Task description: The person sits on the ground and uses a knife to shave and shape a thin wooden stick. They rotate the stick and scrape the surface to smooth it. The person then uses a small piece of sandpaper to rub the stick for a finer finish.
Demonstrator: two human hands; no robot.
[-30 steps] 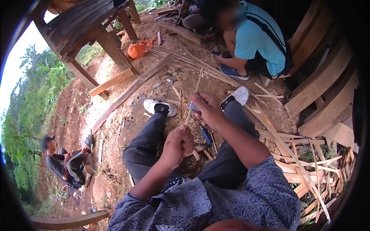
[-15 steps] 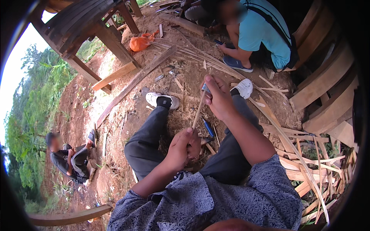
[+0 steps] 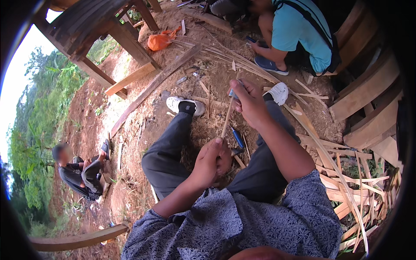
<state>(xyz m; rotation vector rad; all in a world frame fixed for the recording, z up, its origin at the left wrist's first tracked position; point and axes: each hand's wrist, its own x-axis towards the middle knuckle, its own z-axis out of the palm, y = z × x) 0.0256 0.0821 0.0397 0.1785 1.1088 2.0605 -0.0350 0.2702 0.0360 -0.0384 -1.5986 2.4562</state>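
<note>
**Longer bare span between our two grips**

Change: versus a second ago, our right hand (image 3: 250,100) sits farther out from our left hand (image 3: 209,160), and more of the thin wooden stick (image 3: 228,117) shows between them. We read that as a run along its length, not a release.

Pose, near to far: left forearm reaches up and inward from the patterned sleeve. Left hand pinches the stick's near end, thumb on top, fingers curled under. Stick slants up and away between our knees, over the ground. Right arm is further extended; right hand pinches a light-blue piece (image 3: 233,94) against the stick, tip poking out beyond. Can't tell what that piece is.

Below the stick: a blue-handled tool (image 3: 237,137) on the ground. Past that, our two white shoes, left one (image 3: 197,107) nearer. Wood strips (image 3: 362,197) pile up at right. Farther out: orange bag (image 3: 159,42), plus a crouching person in a light-blue shirt (image 3: 299,34).
</note>
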